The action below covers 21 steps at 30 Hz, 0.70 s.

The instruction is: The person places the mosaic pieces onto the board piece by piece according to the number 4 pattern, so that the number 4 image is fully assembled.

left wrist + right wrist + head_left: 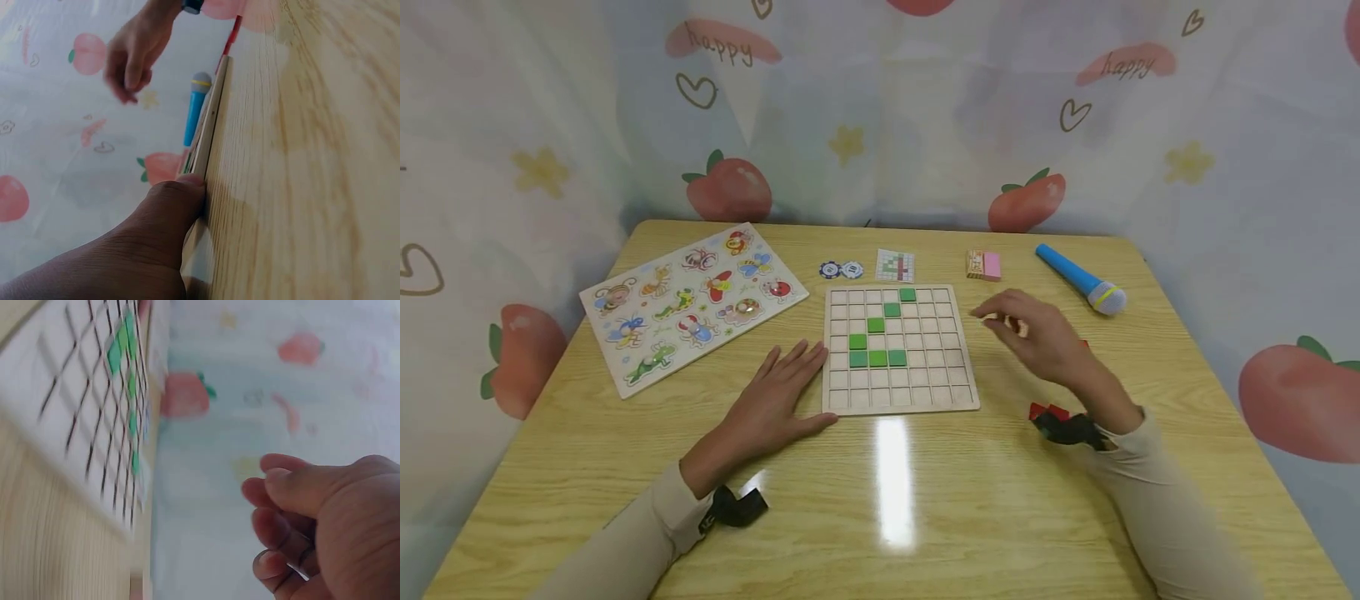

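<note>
At the centre-left of the frame, your left hand [775, 400] lies flat with fingers spread, thumb against the edge of the wooden grid board [898, 400]; press steadily there so it cannot slide. The board sits mid-table with green tiles [877, 358] in its cells. Right of it, your right hand [1033, 333] hovers loosely curled, apparently holding nothing; approach squarely above a cell.

The table [925, 500] looks like light wood with a smooth, shiny top that shows a bright glare. The grid board [901, 392] is pale, dull wood, and its green tiles [877, 358] look flat and matt. The blue microphone [1078, 277] looks like plastic, and the curtain [925, 125] behind is soft cloth.
</note>
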{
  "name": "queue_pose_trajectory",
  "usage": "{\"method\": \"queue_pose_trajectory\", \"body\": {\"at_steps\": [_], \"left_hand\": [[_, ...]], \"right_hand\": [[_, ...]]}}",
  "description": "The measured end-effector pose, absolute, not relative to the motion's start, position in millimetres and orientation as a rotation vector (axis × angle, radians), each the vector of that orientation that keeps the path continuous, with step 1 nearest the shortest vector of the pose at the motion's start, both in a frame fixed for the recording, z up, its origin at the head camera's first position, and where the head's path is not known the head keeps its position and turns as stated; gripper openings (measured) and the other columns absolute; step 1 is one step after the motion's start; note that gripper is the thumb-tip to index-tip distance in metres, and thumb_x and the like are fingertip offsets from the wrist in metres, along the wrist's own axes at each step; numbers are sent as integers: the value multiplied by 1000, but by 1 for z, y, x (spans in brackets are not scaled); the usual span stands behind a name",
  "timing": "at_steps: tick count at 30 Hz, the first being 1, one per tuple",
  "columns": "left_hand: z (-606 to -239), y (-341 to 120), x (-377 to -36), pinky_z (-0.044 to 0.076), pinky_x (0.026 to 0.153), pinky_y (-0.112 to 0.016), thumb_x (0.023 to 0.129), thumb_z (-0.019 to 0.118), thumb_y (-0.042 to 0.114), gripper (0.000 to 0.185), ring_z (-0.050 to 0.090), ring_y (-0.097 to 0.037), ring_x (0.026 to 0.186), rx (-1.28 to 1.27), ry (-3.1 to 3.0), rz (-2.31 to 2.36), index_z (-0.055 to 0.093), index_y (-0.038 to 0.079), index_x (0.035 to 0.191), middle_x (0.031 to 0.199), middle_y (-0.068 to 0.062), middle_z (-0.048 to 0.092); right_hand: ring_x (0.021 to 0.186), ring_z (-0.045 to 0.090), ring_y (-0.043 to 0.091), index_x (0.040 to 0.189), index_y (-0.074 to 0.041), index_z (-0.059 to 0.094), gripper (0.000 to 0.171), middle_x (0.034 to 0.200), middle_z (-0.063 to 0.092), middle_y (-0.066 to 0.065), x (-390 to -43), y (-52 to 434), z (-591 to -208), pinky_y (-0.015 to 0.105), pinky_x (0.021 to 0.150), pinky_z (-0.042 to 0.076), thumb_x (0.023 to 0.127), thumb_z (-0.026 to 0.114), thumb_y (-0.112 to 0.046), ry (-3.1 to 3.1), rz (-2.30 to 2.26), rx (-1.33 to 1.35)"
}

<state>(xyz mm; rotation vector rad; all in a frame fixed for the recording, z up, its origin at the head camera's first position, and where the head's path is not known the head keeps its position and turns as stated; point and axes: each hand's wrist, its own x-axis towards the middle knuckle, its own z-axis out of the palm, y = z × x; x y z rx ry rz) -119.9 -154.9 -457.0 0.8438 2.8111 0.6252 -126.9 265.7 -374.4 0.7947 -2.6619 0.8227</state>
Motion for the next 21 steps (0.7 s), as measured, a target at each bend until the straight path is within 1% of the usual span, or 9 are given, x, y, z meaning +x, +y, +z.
{"method": "queue_pose_trajectory", "body": {"at_steps": [2, 6, 8, 9, 11, 13, 15, 18, 21], "left_hand": [[-456, -154, -120, 4, 140, -55, 93, 71, 67, 103, 19, -28, 169, 846, 2814, 625, 27, 18, 171, 179, 0, 26], [-455, -154, -119, 4, 140, -55, 92, 71, 68, 104, 19, -29, 169, 844, 2814, 618, 27, 17, 171, 179, -1, 26], [-456, -155, -118, 3, 140, -55, 92, 71, 69, 105, 19, -29, 169, 833, 2814, 611, 26, 17, 171, 179, -1, 26], [-456, -156, -118, 3, 140, -55, 92, 71, 68, 105, 19, -29, 169, 830, 2814, 611, 26, 16, 171, 179, -2, 26], [-457, -157, -117, 3, 140, -55, 92, 72, 67, 105, 19, -29, 169, 825, 2815, 612, 27, 16, 171, 179, -2, 26], [-457, -158, -117, 4, 140, -55, 91, 73, 67, 105, 20, -29, 168, 826, 2815, 618, 27, 16, 171, 179, -3, 27], [-457, -158, -116, 5, 140, -56, 91, 73, 67, 105, 21, -31, 168, 835, 2816, 622, 28, 16, 171, 178, -4, 27], [-456, -156, -117, 4, 140, -55, 92, 72, 67, 104, 20, -30, 168, 840, 2816, 617, 27, 17, 171, 179, -3, 26], [-456, -154, -119, 4, 140, -55, 92, 71, 67, 104, 19, -30, 169, 839, 2815, 609, 26, 17, 171, 179, -2, 25]], "right_hand": [[80, 57, 4, 124, -13, 77, 30, 112, 75, 2, -117, 303, -374, 16, 67, 47, 99, 71, 3, -2641, 837, 626], [79, 55, -5, 127, -17, 76, 27, 108, 71, -11, -98, 367, -383, 11, 65, 43, 103, 69, -7, -2692, 857, 283], [81, 56, -8, 130, -16, 75, 26, 107, 70, -11, -93, 390, -393, 10, 66, 44, 105, 68, -12, -2748, 862, 168], [82, 56, -9, 131, -15, 74, 27, 109, 72, -9, -92, 399, -399, 10, 67, 46, 105, 68, -14, -2779, 860, 136], [84, 57, -10, 135, -13, 72, 29, 115, 73, 0, -91, 412, -411, 11, 68, 49, 106, 67, -18, -2845, 873, 103], [86, 57, -10, 137, -13, 71, 31, 119, 73, 8, -91, 420, -422, 12, 68, 50, 107, 67, -21, -2901, 880, 90], [87, 58, -10, 137, -13, 70, 31, 121, 72, 12, -92, 425, -430, 12, 70, 51, 107, 67, -19, -2936, 876, 116], [89, 56, -10, 136, -14, 71, 31, 116, 71, 10, -92, 429, -435, 7, 75, 48, 105, 68, -14, -2949, 857, 174], [90, 54, -10, 133, -11, 73, 30, 111, 68, 7, -94, 432, -435, 3, 77, 45, 103, 69, -7, -2940, 817, 248]]}}
